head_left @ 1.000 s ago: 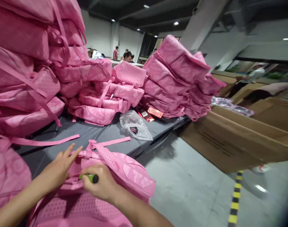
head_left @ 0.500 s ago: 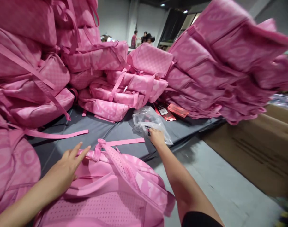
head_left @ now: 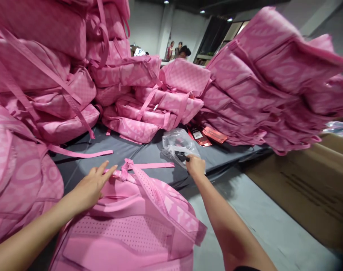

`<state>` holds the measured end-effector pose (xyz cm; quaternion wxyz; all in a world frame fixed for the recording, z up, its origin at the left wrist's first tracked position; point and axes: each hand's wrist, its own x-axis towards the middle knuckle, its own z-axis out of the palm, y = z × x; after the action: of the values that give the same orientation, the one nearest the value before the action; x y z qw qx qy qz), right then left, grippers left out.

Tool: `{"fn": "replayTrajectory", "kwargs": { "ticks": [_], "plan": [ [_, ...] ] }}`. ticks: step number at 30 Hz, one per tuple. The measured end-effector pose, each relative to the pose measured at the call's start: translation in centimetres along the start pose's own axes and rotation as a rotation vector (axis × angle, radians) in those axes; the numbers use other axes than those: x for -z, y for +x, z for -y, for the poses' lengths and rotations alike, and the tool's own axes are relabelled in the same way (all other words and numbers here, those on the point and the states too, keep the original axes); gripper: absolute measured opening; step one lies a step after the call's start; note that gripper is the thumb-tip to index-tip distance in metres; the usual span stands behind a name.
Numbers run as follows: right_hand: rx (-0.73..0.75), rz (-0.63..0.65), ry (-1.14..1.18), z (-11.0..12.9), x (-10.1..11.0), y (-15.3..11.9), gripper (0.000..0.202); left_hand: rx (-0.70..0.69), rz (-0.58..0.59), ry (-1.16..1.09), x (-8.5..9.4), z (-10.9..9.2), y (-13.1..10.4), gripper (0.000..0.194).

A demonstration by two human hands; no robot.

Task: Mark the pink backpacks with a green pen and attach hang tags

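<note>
Pinching a dark stick [head_left: 187,159] with the right hand [head_left: 196,165] at the clear bag [head_left: 174,140], table's [head_left: 143,153] right edge. Resting the left hand [head_left: 89,188], spread wide, on the near-edge backpack [head_left: 123,229]. Probably calls for easy fingers tbh.

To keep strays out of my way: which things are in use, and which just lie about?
Seemingly in use:
near backpack, at the left hand
dark item, in the right hand
clear bag

Lying about:
red tags
stacked backpacks
carton

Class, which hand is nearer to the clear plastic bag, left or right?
Right. The right hand is at the right edge of the clear plastic bag; the left hand is farther left, at the pink backpack.
</note>
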<state>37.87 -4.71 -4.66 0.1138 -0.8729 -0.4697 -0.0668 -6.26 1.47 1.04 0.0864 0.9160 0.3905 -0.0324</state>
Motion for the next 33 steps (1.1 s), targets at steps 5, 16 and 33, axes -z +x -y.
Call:
{"fn": "replayTrajectory", "kwargs": {
  "ticks": [5, 16, 33],
  "plan": [
    [0.123, -0.016, 0.201, 4.7, 5.4, -6.1, 0.036, 0.024, -0.022, -0.109, 1.3, -0.7, -0.6, 0.090],
    [1.049, -0.377, 0.592, 15.0, 10.5, -17.2, 0.038, 0.114, 0.089, -1.437, 2.3, -6.5, -4.5, 0.030],
    [0.807, 0.082, 0.637, 17.7, 9.0, -14.8, 0.031, 0.175, -0.547, -0.308, -3.9, -1.4, -10.0, 0.064]
  ]
}}
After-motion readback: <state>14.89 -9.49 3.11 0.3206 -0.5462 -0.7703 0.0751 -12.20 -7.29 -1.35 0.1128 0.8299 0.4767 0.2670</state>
